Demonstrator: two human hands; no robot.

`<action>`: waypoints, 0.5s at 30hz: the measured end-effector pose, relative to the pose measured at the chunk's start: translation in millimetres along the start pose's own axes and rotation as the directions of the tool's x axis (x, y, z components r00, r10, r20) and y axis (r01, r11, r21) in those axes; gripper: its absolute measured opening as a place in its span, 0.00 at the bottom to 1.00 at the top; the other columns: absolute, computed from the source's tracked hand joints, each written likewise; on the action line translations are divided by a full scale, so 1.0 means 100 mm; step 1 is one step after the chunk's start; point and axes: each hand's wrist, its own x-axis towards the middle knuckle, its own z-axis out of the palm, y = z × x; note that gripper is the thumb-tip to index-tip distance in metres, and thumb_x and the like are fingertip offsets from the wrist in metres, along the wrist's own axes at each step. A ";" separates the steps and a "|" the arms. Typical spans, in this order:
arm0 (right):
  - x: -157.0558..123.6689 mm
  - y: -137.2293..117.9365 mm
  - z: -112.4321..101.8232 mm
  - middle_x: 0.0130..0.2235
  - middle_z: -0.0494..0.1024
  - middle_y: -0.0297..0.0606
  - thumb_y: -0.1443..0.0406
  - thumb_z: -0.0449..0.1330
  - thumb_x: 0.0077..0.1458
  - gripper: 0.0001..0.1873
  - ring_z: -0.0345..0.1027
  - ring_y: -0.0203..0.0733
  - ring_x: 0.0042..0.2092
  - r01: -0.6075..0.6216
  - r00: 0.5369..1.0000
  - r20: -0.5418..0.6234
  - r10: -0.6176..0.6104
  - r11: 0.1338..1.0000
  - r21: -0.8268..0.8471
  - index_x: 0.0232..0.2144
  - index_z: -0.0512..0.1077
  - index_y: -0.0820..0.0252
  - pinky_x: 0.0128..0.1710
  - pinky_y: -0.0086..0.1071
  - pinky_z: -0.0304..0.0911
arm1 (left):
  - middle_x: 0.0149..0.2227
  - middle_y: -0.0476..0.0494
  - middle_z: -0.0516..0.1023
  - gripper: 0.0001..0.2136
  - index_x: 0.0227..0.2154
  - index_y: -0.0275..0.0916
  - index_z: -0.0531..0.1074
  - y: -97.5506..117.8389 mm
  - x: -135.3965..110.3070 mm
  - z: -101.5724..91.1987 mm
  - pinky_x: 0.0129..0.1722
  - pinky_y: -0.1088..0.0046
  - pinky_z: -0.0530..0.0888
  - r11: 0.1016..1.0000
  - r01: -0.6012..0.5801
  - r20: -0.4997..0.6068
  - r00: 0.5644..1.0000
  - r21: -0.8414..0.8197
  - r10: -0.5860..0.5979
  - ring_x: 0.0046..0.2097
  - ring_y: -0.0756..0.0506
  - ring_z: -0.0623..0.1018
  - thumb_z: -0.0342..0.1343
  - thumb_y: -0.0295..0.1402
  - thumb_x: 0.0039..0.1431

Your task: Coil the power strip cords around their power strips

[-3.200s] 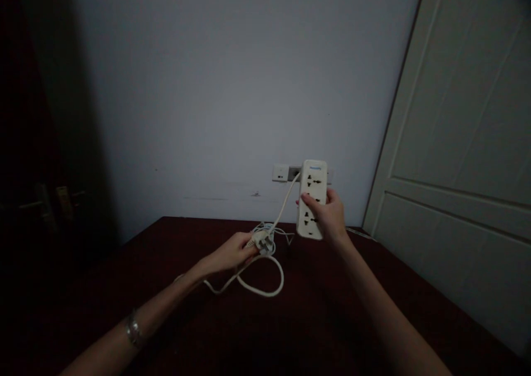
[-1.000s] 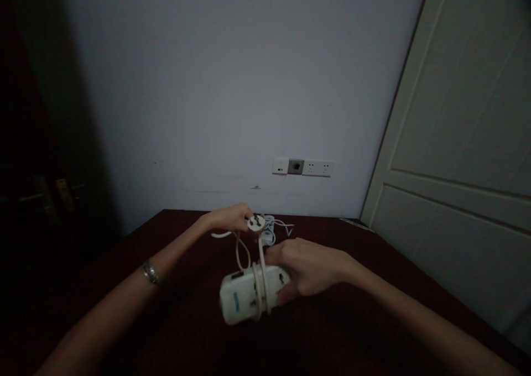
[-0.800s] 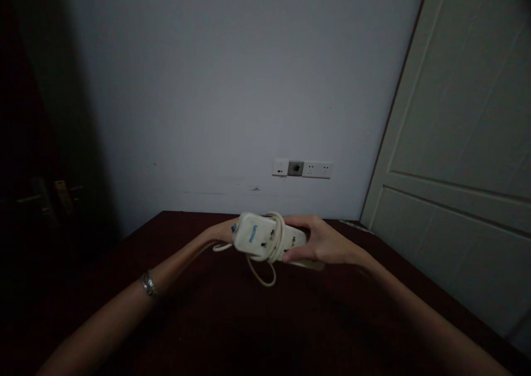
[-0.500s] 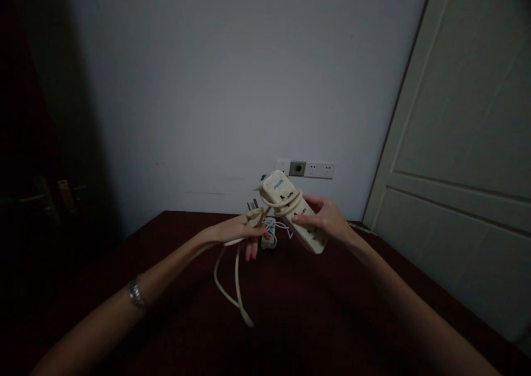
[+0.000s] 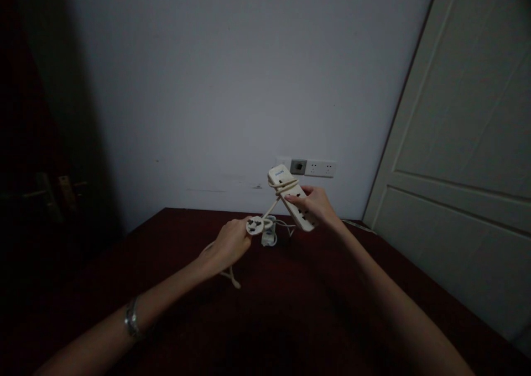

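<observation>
My right hand (image 5: 313, 203) grips a white power strip (image 5: 301, 217) by its side, thumb across the sockets. The strip tilts up to the left, and its white cord (image 5: 283, 186) is wound around its upper part. From there the cord runs taut down to my left hand (image 5: 232, 242), which is closed with its back toward me. A white plug (image 5: 254, 225) shows at its knuckles, prongs facing me. A loose cord loop (image 5: 230, 276) hangs below this hand. Behind the plug, a second white power strip (image 5: 269, 239) with its own cord lies on the dark red table.
The dark red table (image 5: 282, 304) reaches to the pale wall (image 5: 232, 88). Wall sockets (image 5: 320, 168) and a grey wall plate (image 5: 298, 167) sit low on that wall. A light panelled door (image 5: 460, 155) stands at right, and door handles (image 5: 66, 191) show in the dark at left.
My left hand has turned over from palm up to back up, bringing the plug's prongs toward me. My right hand has shifted slightly up and left with the strip. The hanging loop is higher.
</observation>
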 end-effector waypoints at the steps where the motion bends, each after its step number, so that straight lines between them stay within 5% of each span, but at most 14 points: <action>1: 0.02 0.02 0.01 0.30 0.78 0.42 0.55 0.63 0.37 0.24 0.68 0.41 0.27 0.012 1.000 -0.001 -0.012 0.998 -0.063 0.35 0.75 0.67 0.23 0.29 0.58 | 0.29 0.43 0.76 0.09 0.34 0.36 0.68 -0.03 -0.02 0.00 0.29 0.72 0.66 0.998 -0.012 -0.018 1.000 0.055 0.013 0.30 0.46 0.75 0.46 0.23 0.52; 5: 0.02 0.07 0.11 0.32 0.78 0.42 0.53 0.60 0.42 0.23 0.70 0.45 0.32 0.104 0.995 0.041 -0.095 0.920 -0.378 0.38 0.75 0.61 0.28 0.31 0.59 | 0.34 0.42 0.76 0.09 0.39 0.36 0.66 -0.10 -0.07 -0.03 0.28 0.74 0.66 0.971 -0.141 -0.069 0.985 0.194 0.157 0.31 0.46 0.75 0.47 0.28 0.56; 8: -0.03 0.11 0.19 0.38 0.77 0.44 0.52 0.58 0.47 0.24 0.70 0.48 0.38 0.184 0.983 0.110 -0.148 0.752 -0.632 0.44 0.71 0.57 0.32 0.33 0.60 | 0.33 0.40 0.75 0.08 0.38 0.33 0.66 -0.12 -0.09 -0.09 0.28 0.73 0.67 0.907 -0.275 -0.077 0.946 0.319 0.314 0.32 0.45 0.75 0.48 0.29 0.57; 12: -0.09 0.21 0.22 0.41 0.74 0.49 0.57 0.55 0.50 0.21 0.69 0.50 0.41 0.168 0.984 0.178 -0.032 0.515 -0.840 0.46 0.68 0.59 0.33 0.33 0.59 | 0.29 0.42 0.74 0.08 0.34 0.32 0.67 -0.11 -0.14 -0.21 0.30 0.72 0.66 0.721 -0.448 -0.081 0.819 0.529 0.568 0.31 0.46 0.73 0.43 0.24 0.60; 15: -0.16 0.29 0.23 0.41 0.74 0.45 0.56 0.56 0.50 0.21 0.69 0.48 0.41 0.264 0.948 0.317 0.034 0.472 -0.841 0.46 0.67 0.57 0.33 0.32 0.58 | 0.27 0.43 0.73 0.10 0.34 0.33 0.68 -0.09 -0.17 -0.29 0.29 0.72 0.65 0.584 -0.535 -0.032 0.720 0.611 0.693 0.29 0.47 0.71 0.41 0.23 0.61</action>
